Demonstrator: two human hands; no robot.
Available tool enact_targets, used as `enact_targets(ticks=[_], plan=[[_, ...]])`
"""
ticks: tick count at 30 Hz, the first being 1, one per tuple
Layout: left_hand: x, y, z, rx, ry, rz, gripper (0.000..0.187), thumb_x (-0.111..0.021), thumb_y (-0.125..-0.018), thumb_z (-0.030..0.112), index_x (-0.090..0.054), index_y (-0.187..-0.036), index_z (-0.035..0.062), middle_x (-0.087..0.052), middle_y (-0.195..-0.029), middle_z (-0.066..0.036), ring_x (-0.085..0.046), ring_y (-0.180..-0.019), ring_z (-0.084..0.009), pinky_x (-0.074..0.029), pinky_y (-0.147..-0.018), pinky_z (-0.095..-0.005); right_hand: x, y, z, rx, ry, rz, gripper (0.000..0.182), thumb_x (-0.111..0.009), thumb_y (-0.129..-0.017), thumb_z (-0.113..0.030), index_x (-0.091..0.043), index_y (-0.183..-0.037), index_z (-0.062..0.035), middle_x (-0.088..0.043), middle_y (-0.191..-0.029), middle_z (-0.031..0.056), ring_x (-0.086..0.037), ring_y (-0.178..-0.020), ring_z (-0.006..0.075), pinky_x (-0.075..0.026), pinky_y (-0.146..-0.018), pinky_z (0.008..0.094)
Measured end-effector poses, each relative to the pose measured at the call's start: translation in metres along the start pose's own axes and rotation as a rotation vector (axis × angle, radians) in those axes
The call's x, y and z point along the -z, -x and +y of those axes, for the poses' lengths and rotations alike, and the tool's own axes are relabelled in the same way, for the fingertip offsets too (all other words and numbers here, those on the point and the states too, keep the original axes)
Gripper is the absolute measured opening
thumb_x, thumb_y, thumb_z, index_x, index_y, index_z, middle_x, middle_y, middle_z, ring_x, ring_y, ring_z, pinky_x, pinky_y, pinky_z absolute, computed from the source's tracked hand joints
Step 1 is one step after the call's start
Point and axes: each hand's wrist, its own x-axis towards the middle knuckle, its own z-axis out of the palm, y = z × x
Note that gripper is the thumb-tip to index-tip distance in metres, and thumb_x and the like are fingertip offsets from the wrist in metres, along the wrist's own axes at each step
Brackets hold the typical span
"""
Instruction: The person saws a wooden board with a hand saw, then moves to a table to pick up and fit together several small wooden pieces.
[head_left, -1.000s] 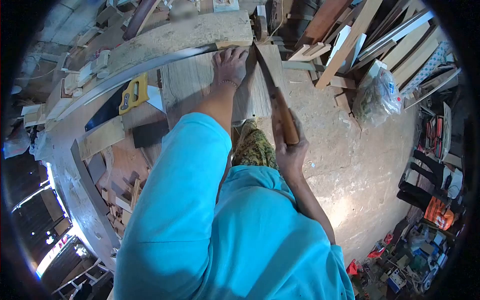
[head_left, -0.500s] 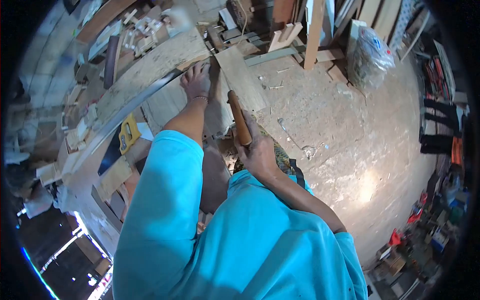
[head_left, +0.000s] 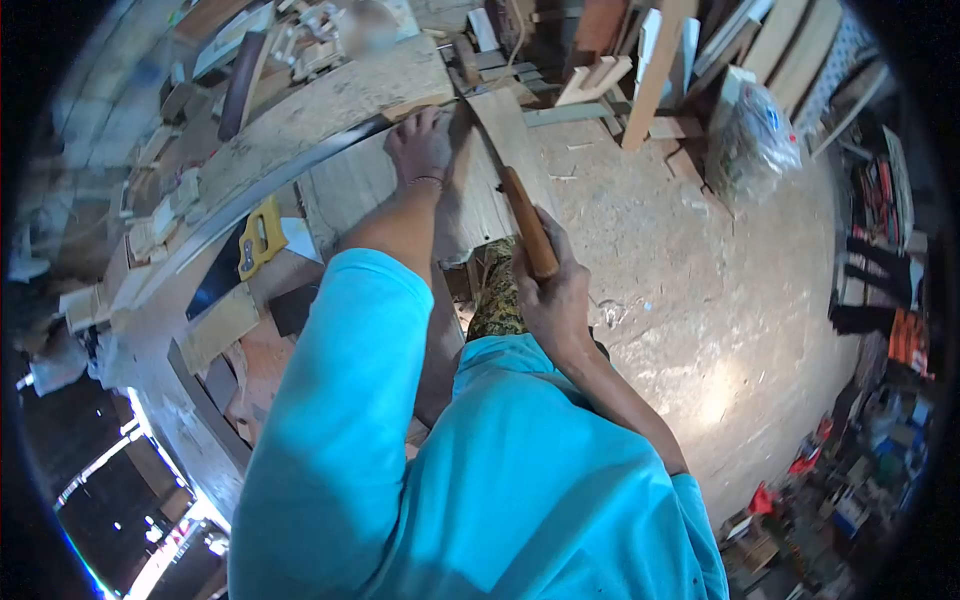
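My left hand (head_left: 421,146) lies with fingers spread on a pale wooden board (head_left: 350,182), holding nothing. In my right hand (head_left: 557,298) is a saw (head_left: 523,220), its brown wooden handle wrapped by my fingers. The thin dark blade shows edge-on and runs forward from the handle, along the board to the right of my left hand. Part of the handle's lower end is hidden by the fingers.
A handsaw with a yellow handle (head_left: 262,238) lies on the left, beside wood offcuts (head_left: 222,322). A long plank (head_left: 330,100) lies beyond the board. Upright boards (head_left: 660,75) and a clear plastic bag (head_left: 755,140) stand at the back right of the concrete floor (head_left: 690,270).
My right hand and the saw have moved to the right, away from my left hand, and more blade shows. My left hand stays on the board. The view has shifted slightly.
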Motion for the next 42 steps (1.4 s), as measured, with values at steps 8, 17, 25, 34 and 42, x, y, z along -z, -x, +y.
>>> enact_targets(ticks=[8,17,25,34,42], plan=[[0.008,0.002,0.001,0.172,0.067,-0.115,0.029,-0.043,-0.083,0.024,-0.055,-0.109,0.0249,-0.048,-0.12,0.006,-0.04,-0.114,-0.0191,-0.024,-0.096,-0.0491,-0.017,-0.022,0.011,0.0,0.061,-0.054,0.051,-0.056,-0.079,-0.006,-0.038,-0.126,-0.0043,-0.056,-0.062,0.0215,-0.061,-0.056,0.0328,-0.046,-0.049,0.036],[-0.018,0.007,-0.015,0.066,0.099,-0.07,0.034,-0.043,-0.084,0.022,-0.051,-0.117,0.0258,-0.046,-0.122,0.006,-0.036,-0.115,-0.0206,-0.022,-0.096,-0.0478,-0.007,-0.022,0.0,-0.138,-0.003,-0.119,0.051,-0.058,-0.078,-0.015,-0.036,-0.122,-0.0024,-0.056,-0.072,0.0277,-0.057,-0.065,0.0432,-0.045,-0.058,0.0473],[0.004,0.002,-0.003,0.029,-0.08,-0.146,0.033,-0.043,-0.085,0.019,-0.05,-0.117,0.0242,-0.042,-0.125,0.001,-0.034,-0.115,-0.0237,-0.021,-0.097,-0.0482,-0.012,-0.024,0.007,0.087,0.104,-0.013,0.055,-0.059,-0.077,-0.014,-0.037,-0.122,0.0064,-0.057,-0.07,0.0267,-0.059,-0.062,0.0398,-0.048,-0.056,0.0435],[-0.003,-0.004,0.0,0.307,0.064,-0.186,0.033,-0.044,-0.087,0.026,-0.046,-0.12,0.0258,-0.039,-0.125,0.001,-0.031,-0.119,-0.0263,-0.019,-0.098,-0.0486,-0.007,-0.032,0.018,0.095,0.042,-0.063,0.056,-0.06,-0.075,-0.012,-0.037,-0.123,0.0035,-0.058,-0.077,0.0247,-0.059,-0.06,0.038,-0.048,-0.054,0.0434],[0.007,-0.002,0.003,0.12,-0.184,-0.281,0.037,-0.045,-0.085,0.027,-0.043,-0.122,0.0257,-0.036,-0.124,0.0,-0.031,-0.117,-0.0291,-0.022,-0.095,-0.053,0.011,-0.047,0.003,-0.046,0.128,-0.131,0.055,-0.061,-0.075,-0.013,-0.037,-0.124,-0.0025,-0.059,-0.072,0.0228,-0.058,-0.059,0.0384,-0.047,-0.053,0.0439]])
